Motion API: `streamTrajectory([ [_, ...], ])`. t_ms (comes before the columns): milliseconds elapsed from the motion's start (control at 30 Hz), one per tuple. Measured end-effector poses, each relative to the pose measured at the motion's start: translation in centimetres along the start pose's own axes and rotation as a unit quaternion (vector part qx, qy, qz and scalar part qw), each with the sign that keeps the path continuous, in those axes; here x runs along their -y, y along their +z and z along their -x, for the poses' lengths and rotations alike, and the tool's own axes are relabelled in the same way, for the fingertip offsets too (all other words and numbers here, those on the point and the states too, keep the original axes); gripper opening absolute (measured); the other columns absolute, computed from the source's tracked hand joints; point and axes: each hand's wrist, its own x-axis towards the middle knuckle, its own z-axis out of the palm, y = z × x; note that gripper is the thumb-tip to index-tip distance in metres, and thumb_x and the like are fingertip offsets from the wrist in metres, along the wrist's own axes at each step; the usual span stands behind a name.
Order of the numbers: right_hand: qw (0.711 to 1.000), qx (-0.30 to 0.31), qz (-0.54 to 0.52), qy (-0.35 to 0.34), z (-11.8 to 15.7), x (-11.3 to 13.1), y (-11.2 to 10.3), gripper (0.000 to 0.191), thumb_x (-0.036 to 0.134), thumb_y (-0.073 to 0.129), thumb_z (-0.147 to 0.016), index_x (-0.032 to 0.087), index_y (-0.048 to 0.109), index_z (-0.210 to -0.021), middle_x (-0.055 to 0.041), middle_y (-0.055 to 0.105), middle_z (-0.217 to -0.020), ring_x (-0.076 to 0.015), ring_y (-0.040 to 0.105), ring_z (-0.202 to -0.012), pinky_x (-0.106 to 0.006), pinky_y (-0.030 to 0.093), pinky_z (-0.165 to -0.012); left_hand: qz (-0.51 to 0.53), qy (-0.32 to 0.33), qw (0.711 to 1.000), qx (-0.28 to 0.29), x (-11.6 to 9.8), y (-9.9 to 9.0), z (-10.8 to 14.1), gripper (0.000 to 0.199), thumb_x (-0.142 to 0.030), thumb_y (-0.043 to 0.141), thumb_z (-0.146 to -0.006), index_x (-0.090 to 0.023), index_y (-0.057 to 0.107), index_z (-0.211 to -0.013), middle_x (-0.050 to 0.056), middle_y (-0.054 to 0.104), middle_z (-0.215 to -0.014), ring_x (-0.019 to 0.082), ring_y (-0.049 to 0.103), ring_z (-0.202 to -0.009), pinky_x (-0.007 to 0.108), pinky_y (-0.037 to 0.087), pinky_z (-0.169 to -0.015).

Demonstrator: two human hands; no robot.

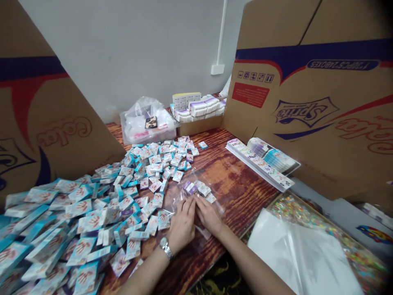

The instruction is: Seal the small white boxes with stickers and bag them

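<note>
A clear plastic bag (215, 209) lies flat on the table before me, with several small white and purple boxes (201, 188) at its far end. My left hand (183, 221), with a silver watch at the wrist, rests on the bag with fingers bent and pressed to the plastic. Close beside it, my right hand (209, 215) also has its fingers closed on the bag, just short of the boxes. Both sets of fingertips nearly meet, and the exact pinch is hidden. Left of the bag spreads a large pile of small white and blue boxes (82, 207) printed with a red hand.
Big cardboard cartons stand at left (70, 106) and right (294, 82). Against the wall are a plastic-wrapped bundle (150, 119) and a low open carton (201, 126) of packs. Sticker sheets (259, 164) lie right. White plastic bags (294, 250) cover part of a candy-filled box (294, 211).
</note>
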Motion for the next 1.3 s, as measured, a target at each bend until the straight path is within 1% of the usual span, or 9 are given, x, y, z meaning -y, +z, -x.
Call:
streamTrajectory([
  [200,0.995,0.01,0.09,0.048,1.1,-0.3,-2.5,0.037,0.015,0.043,-0.09,0.016,0.053,-0.125,-0.0137,0.058,-0.123,-0.0225,0.058,-0.11,-0.037,0.051,-0.092,-0.033,-0.016,0.999,-0.032,0.0,-0.6,-1.3,0.071,-0.002,0.041,-0.071,-0.019,0.032,-0.139,0.014,0.016,-0.151,0.036,0.014,-0.137,0.046,0.041,-0.097],
  [333,0.965,0.04,0.204,0.158,2.0,-0.9,-3.4,0.033,0.026,0.054,-0.088,0.02,0.054,-0.12,-0.0156,0.06,-0.114,-0.0255,0.064,-0.093,-0.034,0.056,-0.067,-0.058,-0.021,0.998,-0.011,0.2,-0.8,-1.9,0.068,-0.001,0.04,-0.073,-0.018,0.034,-0.138,0.015,0.021,-0.15,0.035,0.02,-0.136,0.049,0.04,-0.098],
  [467,0.95,0.053,0.236,0.195,1.4,-1.0,-3.4,0.031,0.03,0.057,-0.086,0.021,0.055,-0.116,-0.0115,0.063,-0.094,-0.0243,0.063,-0.084,-0.032,0.053,-0.064,-0.06,-0.017,0.998,0.003,0.5,-0.9,-2.3,0.066,-0.004,0.041,-0.073,-0.019,0.034,-0.137,0.014,0.023,-0.15,0.033,0.029,-0.133,0.047,0.04,-0.098],
  [567,0.959,0.018,0.201,0.199,0.3,-1.0,-3.2,0.03,0.03,0.054,-0.088,0.02,0.053,-0.116,-0.01,0.061,-0.097,-0.0213,0.063,-0.079,-0.03,0.052,-0.064,-0.048,-0.008,0.999,0.014,0.9,-0.9,-2.5,0.068,-0.005,0.041,-0.072,-0.018,0.031,-0.139,0.015,0.021,-0.15,0.032,0.032,-0.131,0.044,0.043,-0.095],
  [700,0.976,-0.086,0.059,0.189,-1.2,-1.3,-2.2,0.027,0.028,0.05,-0.088,0.018,0.051,-0.113,-0.011,0.057,-0.107,-0.0219,0.063,-0.09,-0.033,0.054,-0.073,-0.053,-0.001,0.998,0.017,1.5,-0.9,-2.8,0.066,-0.004,0.038,-0.074,-0.015,0.03,-0.139,0.016,0.019,-0.15,0.033,0.032,-0.131,0.04,0.049,-0.088],
  [833,0.969,-0.161,-0.074,0.171,-1.9,-1.2,-0.6,0.023,0.023,0.047,-0.088,0.017,0.051,-0.11,-0.0124,0.051,-0.112,-0.0194,0.062,-0.093,-0.034,0.054,-0.08,-0.073,0.001,0.997,0.014,1.8,-0.8,-3.1,0.07,-0.003,0.037,-0.074,-0.016,0.025,-0.141,0.014,0.017,-0.152,0.03,0.041,-0.125,0.037,0.049,-0.088],
  [933,0.971,-0.166,-0.071,0.158,-1.9,-1.1,0.1,0.027,0.022,0.045,-0.089,0.016,0.051,-0.115,-0.0137,0.049,-0.113,-0.0218,0.058,-0.103,-0.038,0.052,-0.087,-0.076,0.002,0.997,0.026,1.9,-0.8,-3.1,0.072,-0.003,0.039,-0.073,-0.016,0.022,-0.142,0.014,0.015,-0.152,0.03,0.04,-0.126,0.036,0.05,-0.087],
  [1100,0.987,-0.133,-0.018,0.092,-2.0,-1.3,0.8,0.041,0.018,0.039,-0.092,0.015,0.042,-0.132,-0.0172,0.039,-0.134,-0.0253,0.042,-0.126,-0.041,0.044,-0.099,-0.067,0.012,0.997,0.038,2.2,-1.1,-3.2,0.076,-0.003,0.039,-0.07,-0.016,0.021,-0.143,0.012,0.012,-0.154,0.03,0.039,-0.127,0.037,0.051,-0.087],
  [1300,0.988,-0.124,-0.032,0.091,-2.7,-1.4,1.2,0.04,0.018,0.04,-0.091,0.016,0.046,-0.131,-0.0161,0.044,-0.118,-0.0233,0.053,-0.112,-0.038,0.05,-0.092,-0.056,0.018,0.997,0.041,2.2,-1.5,-3.3,0.081,0.0,0.039,-0.069,-0.015,0.016,-0.144,0.011,0.012,-0.154,0.029,0.038,-0.128,0.037,0.051,-0.088],
])
